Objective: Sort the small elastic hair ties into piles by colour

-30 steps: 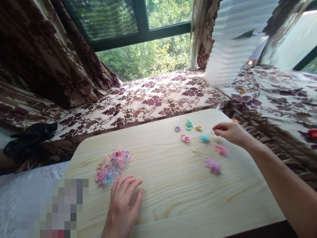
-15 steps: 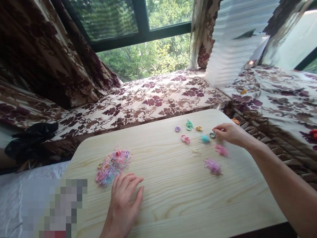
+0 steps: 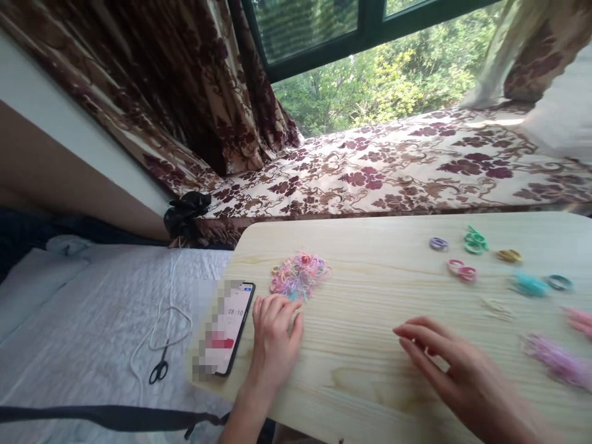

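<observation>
On the pale wooden table (image 3: pixel 351 357) lies a tangled pile of pastel elastic bands (image 3: pixel 300 274). My left hand (image 3: pixel 275 330) rests at the near edge of the pile, fingers apart and nothing held. My right hand (image 3: pixel 453 364) is over the middle right of the table, thumb and fingers slightly apart, with nothing between them. Beyond it lie small sorted groups: purple bands (image 3: pixel 438 243), green bands (image 3: pixel 475 242), red-pink bands (image 3: pixel 461 271), yellow bands (image 3: pixel 509 255), turquoise bands (image 3: pixel 530 284), a dark teal band (image 3: pixel 559 282), white bands (image 3: pixel 499 309) and lilac bands (image 3: pixel 557 361).
A phone (image 3: pixel 234 330) lies at the table's left edge. Pink bands (image 3: pixel 578 320) are at the right frame edge. Scissors (image 3: pixel 160 372) and a white cable (image 3: pixel 139 345) lie on the bed. A black bag (image 3: pixel 185 216) sits by the floral window ledge (image 3: pixel 370 179).
The view has turned left, showing the phone and scissors. My right hand has come back from the dark teal band toward the table's middle. My left hand stays by the pile.
</observation>
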{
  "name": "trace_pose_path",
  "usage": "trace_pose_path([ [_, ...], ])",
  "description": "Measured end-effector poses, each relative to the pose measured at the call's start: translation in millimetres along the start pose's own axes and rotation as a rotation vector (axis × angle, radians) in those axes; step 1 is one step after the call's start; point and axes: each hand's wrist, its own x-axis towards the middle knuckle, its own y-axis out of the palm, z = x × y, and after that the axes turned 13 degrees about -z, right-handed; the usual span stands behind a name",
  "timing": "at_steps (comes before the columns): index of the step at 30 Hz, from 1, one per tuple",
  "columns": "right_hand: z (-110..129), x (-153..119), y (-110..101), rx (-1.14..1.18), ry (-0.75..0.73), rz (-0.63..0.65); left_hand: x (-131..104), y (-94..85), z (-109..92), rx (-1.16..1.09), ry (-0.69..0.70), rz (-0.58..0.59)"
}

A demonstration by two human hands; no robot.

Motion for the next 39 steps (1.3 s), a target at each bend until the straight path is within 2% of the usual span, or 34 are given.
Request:
trace_pose_path([
  [3,9.1,-5.7,29.7,0.013,-0.028,0.033,-0.1,-5.0,4.0,0.023,-0.035,0.001],
  [7,2.9,-13.3,42.9,-0.073,-0.077,-0.051,5.5,-3.8,3.6,0.041,-0.047,-0.028],
  [11,-6.9,-19.2,44.1,-0.111,-0.089,-0.058,17.9,7.0,0.2,0.05,-0.028,-0.029],
  [16,-2.1,-16.6,44.2,-0.106,-0.125,-0.115,33.2,20.3,-2.6,0.077,-0.016,0.003],
  [24,5.4,-10.2,43.3,-0.095,-0.164,-0.154,40.2,23.5,-4.4,0.119,0.012,0.064],
  [30,2.6,-11.7,44.1,-0.084,-0.147,-0.127,35.6,18.4,-8.7,0.106,0.013,0.036],
  [35,3.2,-12.0,43.9,-0.086,-0.148,-0.128,17.7,9.3,-24.2,-0.019,0.032,0.062],
  [39,4.0,-11.0,43.4,-0.083,-0.169,-0.138,5.2,4.9,-30.4,-0.106,-0.024,0.064],
])
